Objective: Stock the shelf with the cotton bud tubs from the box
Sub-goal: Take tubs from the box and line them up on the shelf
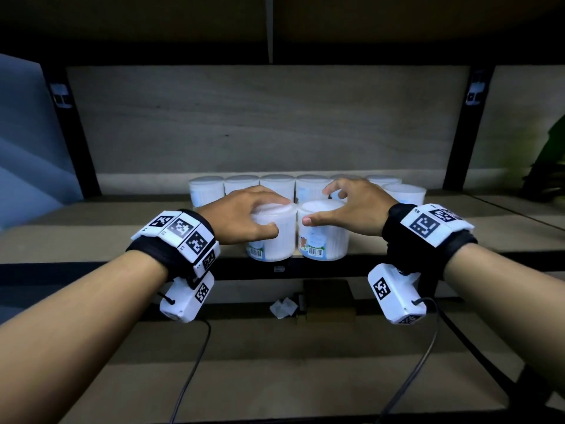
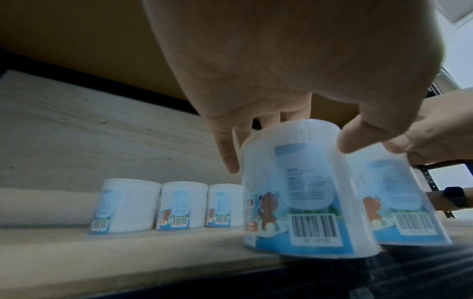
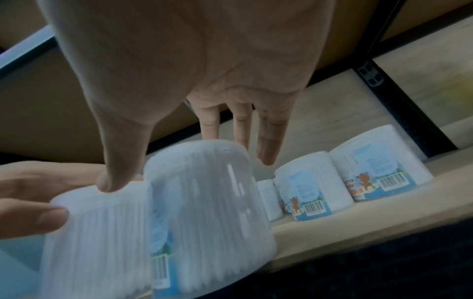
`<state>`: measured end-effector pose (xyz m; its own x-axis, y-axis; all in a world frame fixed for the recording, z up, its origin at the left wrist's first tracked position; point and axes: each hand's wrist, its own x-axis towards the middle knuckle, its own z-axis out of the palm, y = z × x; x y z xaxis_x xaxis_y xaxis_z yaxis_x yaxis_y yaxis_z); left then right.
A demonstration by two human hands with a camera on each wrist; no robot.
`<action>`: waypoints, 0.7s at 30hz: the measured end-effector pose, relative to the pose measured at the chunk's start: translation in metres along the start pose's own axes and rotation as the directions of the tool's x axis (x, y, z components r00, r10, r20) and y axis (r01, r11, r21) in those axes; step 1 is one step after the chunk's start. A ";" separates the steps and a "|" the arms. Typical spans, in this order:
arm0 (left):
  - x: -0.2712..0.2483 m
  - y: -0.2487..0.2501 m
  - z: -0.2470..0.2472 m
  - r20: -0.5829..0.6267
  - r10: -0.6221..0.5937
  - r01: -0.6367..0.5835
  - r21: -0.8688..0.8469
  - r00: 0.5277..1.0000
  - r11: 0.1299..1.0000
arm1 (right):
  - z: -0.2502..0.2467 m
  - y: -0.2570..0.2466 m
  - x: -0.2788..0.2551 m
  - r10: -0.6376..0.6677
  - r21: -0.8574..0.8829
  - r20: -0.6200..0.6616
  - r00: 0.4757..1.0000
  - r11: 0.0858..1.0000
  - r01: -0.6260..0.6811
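Note:
Two clear cotton bud tubs stand side by side at the front edge of the wooden shelf point(image 1: 107, 231). My left hand point(image 1: 276, 216) grips the left tub point(image 1: 272, 243) from above, with fingers over the lid and thumb on its front. In the left wrist view, the left hand point(image 2: 291, 156) has thumb and forefinger on either side of that tub point(image 2: 294, 198). My right hand point(image 1: 319, 206) hovers over the right tub point(image 1: 324, 237) with spread, straight fingers point(image 3: 266, 153) that hold nothing. Behind stands a row of several tubs point(image 1: 275, 185). The box is out of view.
Black uprights point(image 1: 73, 142) frame the shelf bay, and the board above hangs low. A lower shelf point(image 1: 275, 362) carries crumpled white paper point(image 1: 282, 307) and a dark object. A green plant point(image 1: 550, 154) stands at the far right. Wrist cables hang below both arms.

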<state>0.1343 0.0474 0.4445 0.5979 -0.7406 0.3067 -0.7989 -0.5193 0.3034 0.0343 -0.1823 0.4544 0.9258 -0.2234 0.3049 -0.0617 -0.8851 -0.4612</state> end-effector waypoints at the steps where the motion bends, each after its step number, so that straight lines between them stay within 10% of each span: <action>1: -0.001 0.001 0.000 -0.007 0.014 -0.014 0.023 1.000 1.000 | -0.001 0.000 -0.002 -0.021 -0.024 0.001 1.000 0.999 0.021; 21: -0.013 0.024 -0.013 -0.103 0.080 -0.054 0.236 0.991 0.970 | -0.006 -0.005 -0.019 -0.202 -0.218 -0.006 0.979 0.956 0.196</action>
<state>0.1083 0.0507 0.4597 0.5357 -0.7317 0.4214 -0.8227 -0.5647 0.0654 0.0146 -0.1766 0.4559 0.9171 -0.0420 0.3965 0.0414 -0.9790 -0.1994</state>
